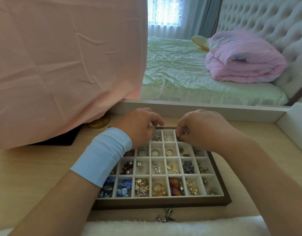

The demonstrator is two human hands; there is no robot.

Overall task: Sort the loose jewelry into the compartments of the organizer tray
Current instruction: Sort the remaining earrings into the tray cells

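Walnut-brown wood frames the organizer tray (146, 204), which sits on the pale desk (27, 176) in front of us, its white grid mostly filled already: rings (156, 152) in the second row from the back, pearly gold bits (142, 186) and blue flower pieces (123, 188) along the near row. Both hands are up at the tray's far row. Left hand (141, 126), with a light blue wristband (102, 155) on that forearm, has its fingers curled down at the far rim, and honestly we can't tell if it's gripping the rim or pinching something. Right hand (198, 130) has thumb and fingers bunched together over a far-row compartment, same deal, too small for us to see whether a piece is in there. Some loose jewelry (164, 217), a silvery tangle, lies on the desk just beside the tray's near edge, next to a white fluffy mat (163, 227). Pink cloth (61, 57) hangs over the left of the mirror (198, 74), with a gold lid (99, 123) poking out under it.
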